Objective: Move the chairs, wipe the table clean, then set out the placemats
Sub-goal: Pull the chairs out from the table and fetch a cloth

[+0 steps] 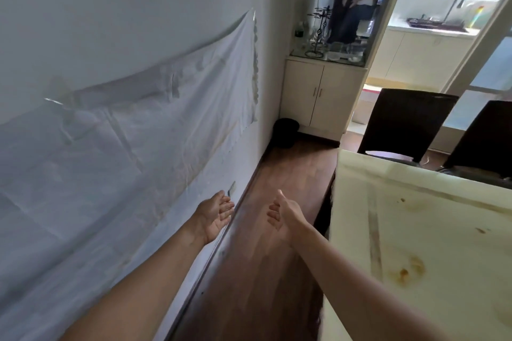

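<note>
The cream table (432, 230) fills the right side, with brown stains and streaks on its top. Two dark chairs (407, 122) (484, 138) stand at its far end, seats tucked partly under the edge. My left hand (214, 216) reaches forward over the floor beside the wall, palm turned inward, fingers apart, holding nothing. My right hand (282, 216) is stretched out level with it near the table's left edge, thumb up, fingers loosely curled and empty. No cloth or placemats are in view.
A wall with a white sheet (138, 133) taped to it runs along the left. A narrow strip of dark wood floor (263, 257) lies between wall and table. A black bin (285, 133) and a cream cabinet (318, 97) stand ahead; a kitchen doorway opens beyond.
</note>
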### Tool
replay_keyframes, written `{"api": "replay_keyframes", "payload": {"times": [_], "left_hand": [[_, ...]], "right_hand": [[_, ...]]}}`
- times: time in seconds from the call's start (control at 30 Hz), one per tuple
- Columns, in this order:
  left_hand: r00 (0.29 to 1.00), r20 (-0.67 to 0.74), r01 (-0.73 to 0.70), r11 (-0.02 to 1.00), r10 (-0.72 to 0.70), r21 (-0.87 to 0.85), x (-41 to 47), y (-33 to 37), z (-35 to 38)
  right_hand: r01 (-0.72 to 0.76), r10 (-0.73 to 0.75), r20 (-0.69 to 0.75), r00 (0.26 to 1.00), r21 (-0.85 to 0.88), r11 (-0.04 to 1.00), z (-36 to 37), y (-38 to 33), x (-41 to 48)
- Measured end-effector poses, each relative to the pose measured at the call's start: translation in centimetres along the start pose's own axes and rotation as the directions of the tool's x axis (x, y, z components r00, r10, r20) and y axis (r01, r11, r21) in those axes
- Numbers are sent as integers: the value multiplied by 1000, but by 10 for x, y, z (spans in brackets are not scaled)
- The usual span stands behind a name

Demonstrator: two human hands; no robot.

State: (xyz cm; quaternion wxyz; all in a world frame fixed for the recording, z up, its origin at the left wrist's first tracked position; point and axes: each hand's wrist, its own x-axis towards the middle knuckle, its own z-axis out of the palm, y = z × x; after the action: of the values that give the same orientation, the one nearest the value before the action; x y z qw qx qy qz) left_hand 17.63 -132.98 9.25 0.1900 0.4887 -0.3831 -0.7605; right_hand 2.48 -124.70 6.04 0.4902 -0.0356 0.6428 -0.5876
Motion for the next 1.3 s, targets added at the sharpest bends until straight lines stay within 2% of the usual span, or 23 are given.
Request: {"api": "replay_keyframes", "payload": {"times": [0.13, 0.27, 0.4, 0.53, 0.77, 0.97, 1.17, 1.3], "left_hand": [[997, 67, 35, 999, -37, 30, 61, 32, 10], [983, 170, 58, 995, -71, 81, 120, 70, 18], [969, 232, 58, 990, -88, 132, 171, 115, 32], [954, 281, 56, 984, -103, 171, 216, 147, 59], [920, 356, 88, 970, -167, 228, 299, 177, 127], [903, 399, 47, 962, -156, 269, 388, 220, 213], [892, 425, 16, 949, -157, 316, 464, 275, 304], [883, 423, 36, 929, -202, 368, 505, 294, 343]], "right_hand": [[0, 8, -87, 996, 98, 995, 9, -21, 49], [79, -48, -185, 982, 168, 983, 28, -55, 92], [145, -99, -258, 961, 164, 976, 51, -91, 126], [135, -72, -302, 951, 191, 972, 55, -117, 157], [114, -15, -395, 918, 228, 967, 25, -170, 232], [195, -59, -429, 902, 281, 940, -17, -240, 321], [227, -84, -483, 872, 246, 942, -63, -328, 397], [193, -46, -476, 879, 266, 944, -80, -355, 440]]}}
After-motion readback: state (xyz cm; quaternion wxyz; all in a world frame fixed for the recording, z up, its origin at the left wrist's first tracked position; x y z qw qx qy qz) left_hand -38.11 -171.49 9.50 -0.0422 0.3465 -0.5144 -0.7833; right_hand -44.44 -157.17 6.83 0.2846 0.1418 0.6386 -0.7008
